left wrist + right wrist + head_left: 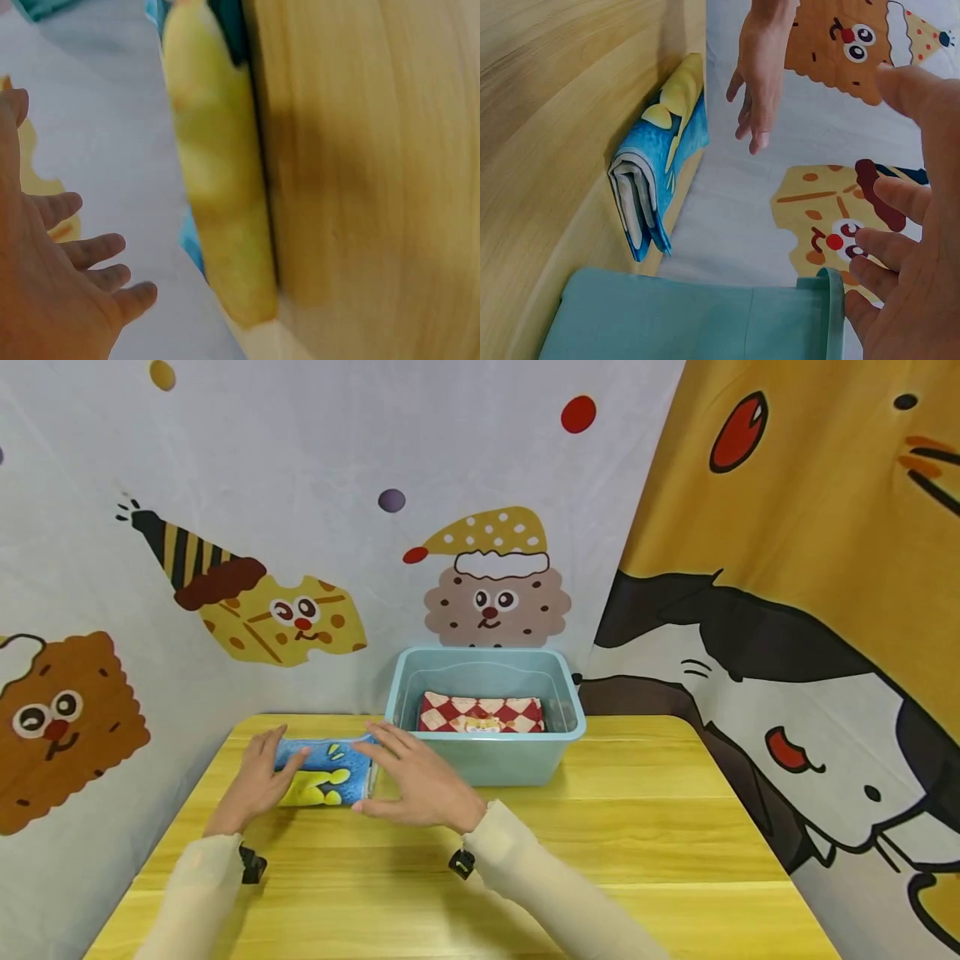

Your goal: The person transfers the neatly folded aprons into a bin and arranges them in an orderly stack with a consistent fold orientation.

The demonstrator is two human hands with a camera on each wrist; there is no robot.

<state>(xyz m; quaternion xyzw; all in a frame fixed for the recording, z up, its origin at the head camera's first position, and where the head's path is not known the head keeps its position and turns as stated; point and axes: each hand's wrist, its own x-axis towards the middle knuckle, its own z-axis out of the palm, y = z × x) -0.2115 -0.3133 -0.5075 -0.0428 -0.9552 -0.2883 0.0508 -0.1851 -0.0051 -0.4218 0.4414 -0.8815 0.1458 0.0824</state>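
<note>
A folded blue and yellow cloth point(326, 777) lies on the left part of the table, its stacked layers showing at one end in the right wrist view. My left hand point(258, 781) hovers by its left end, thumb and fingers spread. Over its right end is my right hand point(423, 785), fingers extended and apart. Both wrist views show the hands raised off the cloth, with nothing in the left hand point(64, 285) or the right hand point(919, 255). The cloth's yellow folded side point(221, 172) fills the middle of the left wrist view.
A light blue plastic bin point(495, 764) stands at the back of the wooden table point(637, 843), just right of the cloth. Inside it lies a folded red and cream checkered cloth point(480, 712). A printed curtain point(315, 460) hangs behind the table.
</note>
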